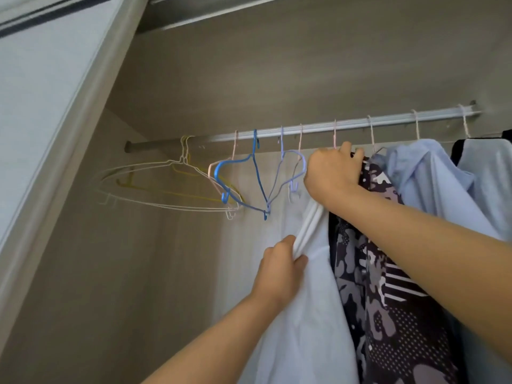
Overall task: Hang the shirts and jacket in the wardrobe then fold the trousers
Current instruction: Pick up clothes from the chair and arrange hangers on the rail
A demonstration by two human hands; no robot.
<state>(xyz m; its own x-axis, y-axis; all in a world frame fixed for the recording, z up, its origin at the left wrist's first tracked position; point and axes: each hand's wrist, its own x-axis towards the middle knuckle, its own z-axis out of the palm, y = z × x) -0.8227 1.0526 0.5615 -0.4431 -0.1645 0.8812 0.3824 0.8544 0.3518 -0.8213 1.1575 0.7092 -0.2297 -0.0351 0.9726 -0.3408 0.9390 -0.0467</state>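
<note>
A white shirt (302, 314) hangs from the wardrobe rail (346, 124) in the middle of the view. My left hand (279, 270) pinches a fold of its left edge at mid height. My right hand (332, 173) grips the top of the garments just under the rail, at the collar of a dark patterned shirt (393, 314) that hangs right of the white one. A pale blue shirt (432, 187) hangs further right. The hanger under my right hand is hidden.
Several bare wire and plastic hangers hang on the left of the rail, among them a blue hanger (249, 178) and a white hanger (166, 187). A grey garment (487, 173) hangs at the far right. The wardrobe's side wall (55, 134) closes the left.
</note>
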